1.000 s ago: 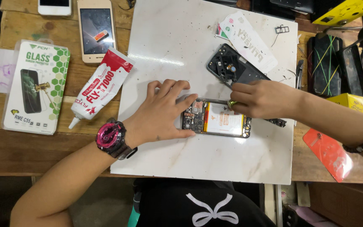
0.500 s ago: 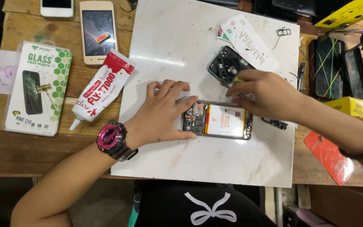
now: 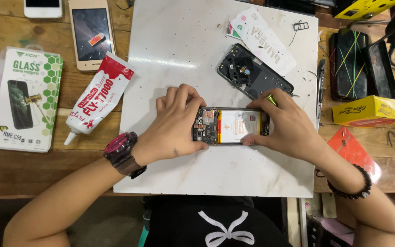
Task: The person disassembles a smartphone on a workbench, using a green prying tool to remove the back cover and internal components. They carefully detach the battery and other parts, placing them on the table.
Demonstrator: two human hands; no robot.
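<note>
Head view: opened black smartphone with white battery (image 3: 232, 126) lies on white marble slab (image 3: 184, 55).
Left hand (image 3: 172, 126): clamped on its left end.
Right hand (image 3: 286, 126): gripping right end.
Behind: detached black back cover (image 3: 252, 73).

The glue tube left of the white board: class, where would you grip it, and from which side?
Probably the glue tube is best gripped across its wide red-and-white body, from above. It lies flat and slanted on the wooden table, nozzle toward the lower left, with free space along both long sides.
</note>
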